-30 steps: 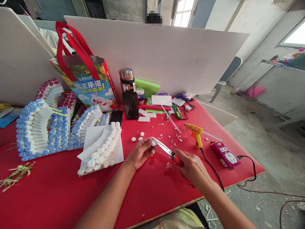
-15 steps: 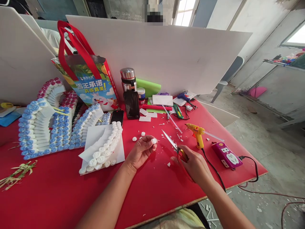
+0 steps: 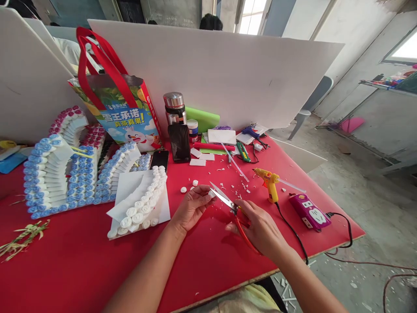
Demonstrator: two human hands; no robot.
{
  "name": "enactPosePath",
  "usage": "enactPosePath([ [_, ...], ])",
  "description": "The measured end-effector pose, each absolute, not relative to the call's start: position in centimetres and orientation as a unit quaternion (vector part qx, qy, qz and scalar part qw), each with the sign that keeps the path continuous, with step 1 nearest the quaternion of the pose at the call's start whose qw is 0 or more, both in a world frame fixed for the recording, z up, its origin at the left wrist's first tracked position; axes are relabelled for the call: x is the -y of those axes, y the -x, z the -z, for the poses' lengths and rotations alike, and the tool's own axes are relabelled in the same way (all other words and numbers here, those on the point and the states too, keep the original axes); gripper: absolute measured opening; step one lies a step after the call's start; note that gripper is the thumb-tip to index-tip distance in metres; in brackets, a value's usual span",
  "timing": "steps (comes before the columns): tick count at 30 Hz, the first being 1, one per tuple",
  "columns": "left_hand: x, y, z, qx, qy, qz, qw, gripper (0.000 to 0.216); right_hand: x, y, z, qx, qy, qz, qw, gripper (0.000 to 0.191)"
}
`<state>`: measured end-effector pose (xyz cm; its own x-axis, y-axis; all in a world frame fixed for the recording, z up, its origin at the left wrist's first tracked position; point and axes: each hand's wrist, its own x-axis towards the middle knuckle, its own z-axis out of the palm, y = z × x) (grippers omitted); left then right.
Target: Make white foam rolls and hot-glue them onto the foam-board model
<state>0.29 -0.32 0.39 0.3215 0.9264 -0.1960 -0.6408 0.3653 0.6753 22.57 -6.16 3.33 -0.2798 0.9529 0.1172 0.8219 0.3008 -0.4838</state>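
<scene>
- A small white rosette [image 3: 212, 194] is pinched in the left hand [image 3: 196, 208], just above the worktop [image 3: 202, 269]; that grip is narrow.
- The right hand [image 3: 260, 224] has its grip around the handles of red-handled scissors [image 3: 225, 199], their parted blades at the rosette.
- The glossy red worktop carries white scraps [image 3: 232, 186], loose rosettes [image 3: 195, 183], a yellow glue gun [image 3: 271, 188] and a purple power socket [image 3: 309, 212].
- A large white board [image 3: 208, 78] stands along the far side.
- Around lie a concrete floor [image 3: 371, 191], a grey chair [image 3: 317, 100] and a bright window [image 3: 405, 48].
</scene>
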Motion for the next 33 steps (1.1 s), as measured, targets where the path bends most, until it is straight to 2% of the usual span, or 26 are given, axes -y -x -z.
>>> enactPosePath([
  [12, 0.5, -0.3, -0.5, -0.283, -0.273, -0.499, 0.772, 0.021, 6.0, -22.9, -3.2, 0.782, 0.572, -0.167, 0.184, 0.044],
  [22, 0.4, -0.4, -0.5, -0.279, -0.263, -0.494, 0.781, 0.022, 6.3, -23.2, -2.7, 0.764, 0.575, -0.177, 0.230, 0.037],
  [33, 0.3, -0.4, -0.6, -0.211, -0.228, -0.482, 0.819, 0.019, 5.9, -23.6, -2.0, 0.719, 0.618, -0.193, 0.252, 0.037],
])
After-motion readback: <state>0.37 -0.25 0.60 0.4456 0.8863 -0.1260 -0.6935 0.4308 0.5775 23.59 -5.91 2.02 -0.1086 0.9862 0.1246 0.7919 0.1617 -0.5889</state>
